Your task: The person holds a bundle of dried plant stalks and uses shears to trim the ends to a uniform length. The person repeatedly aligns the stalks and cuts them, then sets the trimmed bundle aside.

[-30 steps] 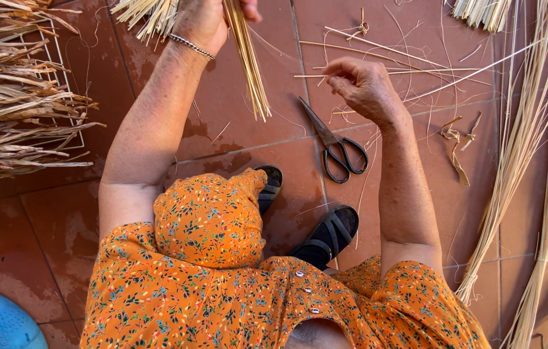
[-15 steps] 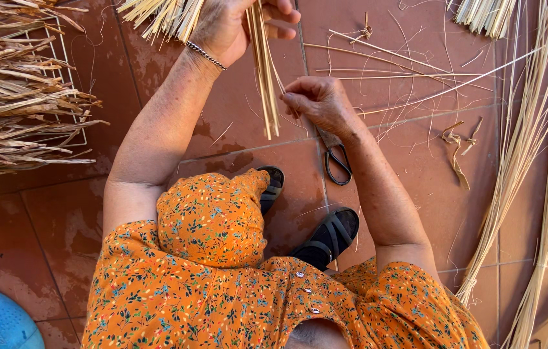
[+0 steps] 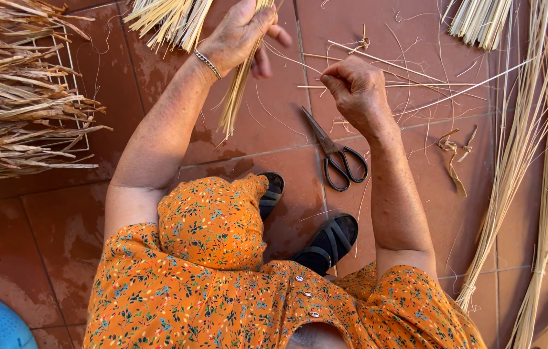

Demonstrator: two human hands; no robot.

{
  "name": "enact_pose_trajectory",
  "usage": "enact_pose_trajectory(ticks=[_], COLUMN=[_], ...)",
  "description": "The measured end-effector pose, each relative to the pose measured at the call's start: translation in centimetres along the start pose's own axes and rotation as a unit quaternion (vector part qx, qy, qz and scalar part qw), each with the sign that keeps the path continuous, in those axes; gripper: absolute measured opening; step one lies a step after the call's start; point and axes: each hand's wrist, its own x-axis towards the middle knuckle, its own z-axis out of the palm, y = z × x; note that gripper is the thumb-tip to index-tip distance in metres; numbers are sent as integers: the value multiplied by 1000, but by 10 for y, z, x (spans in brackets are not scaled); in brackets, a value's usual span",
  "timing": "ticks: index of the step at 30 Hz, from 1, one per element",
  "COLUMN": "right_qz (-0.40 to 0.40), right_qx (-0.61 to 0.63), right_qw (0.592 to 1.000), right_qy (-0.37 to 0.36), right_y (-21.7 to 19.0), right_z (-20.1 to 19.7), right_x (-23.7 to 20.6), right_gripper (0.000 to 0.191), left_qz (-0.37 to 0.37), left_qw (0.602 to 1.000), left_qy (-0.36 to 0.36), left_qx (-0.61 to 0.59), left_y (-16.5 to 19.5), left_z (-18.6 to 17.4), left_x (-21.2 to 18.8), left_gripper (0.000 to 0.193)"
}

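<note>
1 head cam, straight down, close.

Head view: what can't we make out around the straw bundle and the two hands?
- Straw bundle: its upper end is cut off by the top edge.
- Left hand: the fingertips are motion-blurred, so the exact grip is unclear.
- Right hand: seen from the back, fingers curled under; whether it pinches a strand is hidden.
- Scissors: lie apart on the floor tiles; the blade tips are too thin to tell whether they are closed.
</note>
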Motion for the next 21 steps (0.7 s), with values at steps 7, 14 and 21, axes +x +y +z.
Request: enact_pose_trajectory(ticks=[7, 14, 21], right_qz=[38, 142, 353], right_qx=[27, -54, -200], right_qw=[997, 983, 907], right_qy=[54, 106, 117], right_y=[32, 92, 114], right_z=[-14, -50, -82], right_x=[-2, -24, -51], right_gripper=[1, 8, 10], left_qz=[-19, -32, 32], left_qw=[993, 963, 937], left_qy=[105, 263, 289], left_qx=[39, -52, -194], left_y=[-19, -40, -45], left_z=[0, -26, -50], left_x=[9, -8, -21], left_gripper=[70, 41, 29])
